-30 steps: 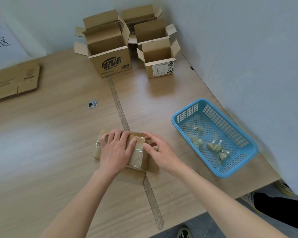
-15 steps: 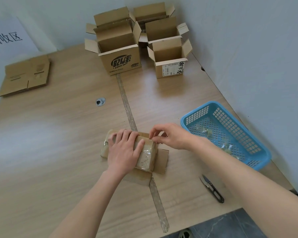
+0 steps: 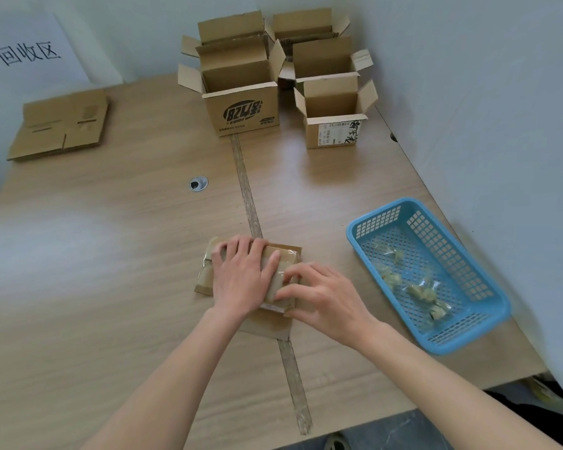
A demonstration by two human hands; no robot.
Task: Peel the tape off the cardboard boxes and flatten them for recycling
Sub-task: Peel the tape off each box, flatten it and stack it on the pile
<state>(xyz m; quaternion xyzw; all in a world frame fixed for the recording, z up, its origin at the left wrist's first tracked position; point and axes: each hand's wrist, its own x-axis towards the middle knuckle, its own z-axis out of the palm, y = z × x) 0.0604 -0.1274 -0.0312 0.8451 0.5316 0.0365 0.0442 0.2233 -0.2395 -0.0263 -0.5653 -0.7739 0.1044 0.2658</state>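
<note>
A small tape-wrapped cardboard box [image 3: 288, 254] lies on the wooden table [image 3: 111, 254] near the front middle, with one flap [image 3: 267, 328] spread flat toward me. My left hand [image 3: 241, 277] lies palm down on top of it, fingers straight, pressing it to the table. My right hand [image 3: 322, 297] rests at the box's right end, index fingertip and thumb tip touching the shiny tape there, apart from each other. Much of the box is hidden under both hands.
A blue plastic basket [image 3: 381, 207] with several wads of peeled tape [image 3: 420, 292] sits to the right. Several open boxes stand at the back, among them a printed one [image 3: 244, 112] and a labelled one [image 3: 333, 131]. Flattened cardboard [image 3: 59, 125] lies far left.
My right hand has left the box's far edge, where it pinched half a second ago, and come back to the near right end. My left hand stays pressed on the box.
</note>
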